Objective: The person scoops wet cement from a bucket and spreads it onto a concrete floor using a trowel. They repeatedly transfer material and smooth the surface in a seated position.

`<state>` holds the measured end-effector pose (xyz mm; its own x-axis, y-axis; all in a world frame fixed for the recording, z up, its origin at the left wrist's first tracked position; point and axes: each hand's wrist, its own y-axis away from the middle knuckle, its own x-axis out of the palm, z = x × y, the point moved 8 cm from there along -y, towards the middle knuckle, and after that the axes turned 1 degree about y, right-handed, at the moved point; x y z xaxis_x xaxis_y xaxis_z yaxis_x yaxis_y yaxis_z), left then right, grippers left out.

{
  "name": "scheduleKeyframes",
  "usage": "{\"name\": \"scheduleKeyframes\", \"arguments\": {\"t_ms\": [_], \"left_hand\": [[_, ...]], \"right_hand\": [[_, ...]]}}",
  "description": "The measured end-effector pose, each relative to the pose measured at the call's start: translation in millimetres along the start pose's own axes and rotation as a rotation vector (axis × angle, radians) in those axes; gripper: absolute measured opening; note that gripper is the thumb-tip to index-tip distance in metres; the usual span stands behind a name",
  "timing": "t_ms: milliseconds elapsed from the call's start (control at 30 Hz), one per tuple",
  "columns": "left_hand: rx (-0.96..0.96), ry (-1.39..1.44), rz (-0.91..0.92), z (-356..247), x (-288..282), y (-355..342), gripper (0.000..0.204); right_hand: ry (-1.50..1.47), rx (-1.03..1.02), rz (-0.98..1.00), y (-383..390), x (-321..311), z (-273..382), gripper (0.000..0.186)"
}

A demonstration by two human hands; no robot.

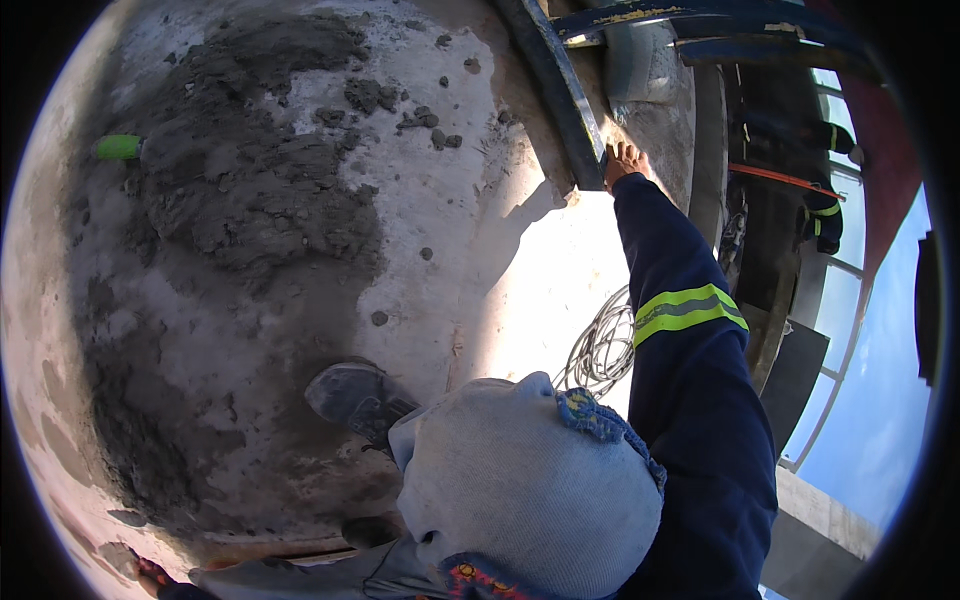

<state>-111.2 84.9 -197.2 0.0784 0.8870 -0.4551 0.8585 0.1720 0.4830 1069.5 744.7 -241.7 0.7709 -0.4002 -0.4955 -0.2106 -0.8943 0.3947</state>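
Right hand [626, 160]: I'm seeing it right of the mortar [260, 160], touching the low end of the dark bar [558, 85], fingers bent; whether they're clamped on it, I can't tell.
Dark bar: slanting down, right of the mortar.
Left hand [152, 571]: only partly visible, lower left of the mortar; its grip I can't tell.
Cable coil [597, 350]: lower right of the mortar.
Boot [348, 396]: near the mortar's right side.

Hard sunlight is bleaching the floor [560, 262] and catching the right hand [625, 163]; a shadow is edging the glare; the mortar [255, 190] is lying dimmer; fisheye distortion is bending edges toward a black rim.
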Motion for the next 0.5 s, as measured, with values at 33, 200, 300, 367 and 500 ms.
{"name": "scheduleKeyframes", "arguments": {"t_ms": [33, 200, 300, 367, 500], "left_hand": [[-0.013, -0.007, 0.02, 4.6, 5.6, -1.3, 0.022], [-0.031, -0.052, 0.119, -3.3, 7.9, -0.7, 0.02], [0.03, -0.101, 0.177, -9.5, 16.5, 2.6, 0.021], [0.027, -0.041, 0.225, -12.3, 32.0, 18.2, 0.023], [0.054, -0.087, 0.194, -20.3, 23.1, 29.8, 0.017]], "right_hand": [[-0.016, 0.039, -0.007, 1.6, -1.1, -1.3, 0.045], [-0.15, -0.546, -0.478, 99.5, -128.1, 88.2, 0.074], [-1.522, -0.615, 0.032, 139.2, -176.8, 113.2, 0.097], [-1.757, -0.611, 0.175, 158.5, -189.9, 128.6, 0.098], [-1.875, -0.642, 0.248, 177.1, -198.7, 144.7, 0.101]]}}
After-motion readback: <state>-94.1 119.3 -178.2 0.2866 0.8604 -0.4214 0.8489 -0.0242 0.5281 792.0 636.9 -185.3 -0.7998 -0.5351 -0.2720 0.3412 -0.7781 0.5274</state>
